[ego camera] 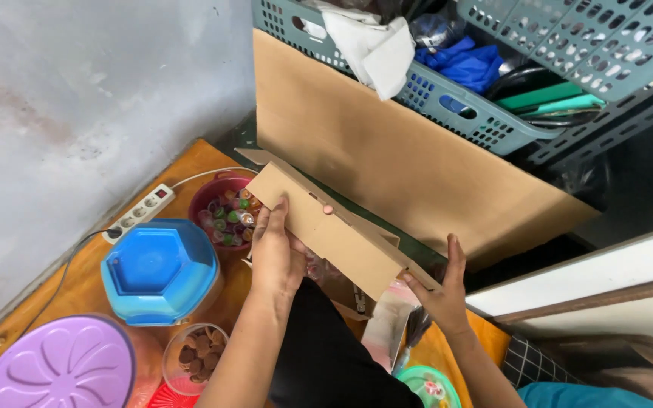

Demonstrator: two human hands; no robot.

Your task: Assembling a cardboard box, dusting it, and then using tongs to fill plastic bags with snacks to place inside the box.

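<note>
I hold a small brown cardboard box [334, 230], partly folded, tilted between both hands above the wooden table [85, 279]. My left hand [275, 253] grips its left end, fingers wrapped over the flap. At the lower right corner my right hand [441, 291] clasps the box, fingers along its edge. Under the box lie plastic-wrapped packets [387, 325], partly hidden.
A blue hexagonal lid tops a jar [159, 270]. A maroon tub of coloured sweets [224, 208], a purple lid [58, 366], a cup of brown pieces [196, 355] and a white power strip [139, 213] lie left. Behind stand a large cardboard sheet [387, 159] and grey-green baskets [447, 98].
</note>
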